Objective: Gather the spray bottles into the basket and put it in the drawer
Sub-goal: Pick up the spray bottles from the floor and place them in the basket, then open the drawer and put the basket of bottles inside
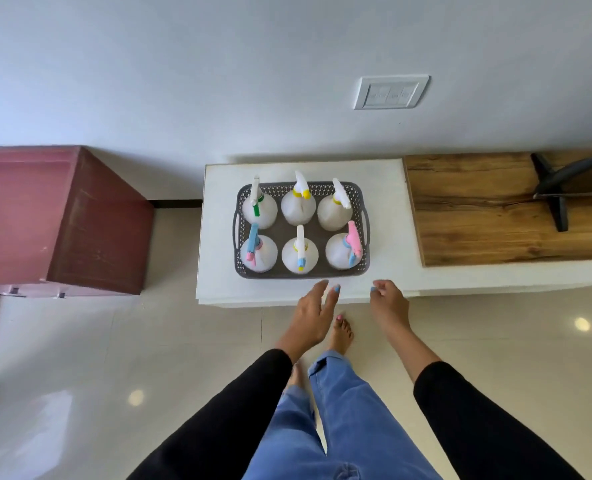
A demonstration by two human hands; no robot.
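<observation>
A grey perforated basket (364, 216) stands on a low white cabinet top (388, 216). Several white spray bottles stand upright inside it in two rows, among them one with a green trigger (258, 209), one with a yellow collar (298, 207) and one with a pink head (345, 249). My left hand (313, 310) hovers just in front of the basket's near edge, fingers spread, holding nothing. My right hand (390, 303) hangs near the cabinet's front edge, fingers loosely curled, empty. Neither hand touches the basket. No drawer front is visible.
A maroon box-shaped cabinet (62, 220) stands to the left. A wooden surface (478, 209) with a black stand (554, 188) adjoins the white top on the right. The white wall behind carries a switch plate (390, 92). My feet stand on glossy floor tiles.
</observation>
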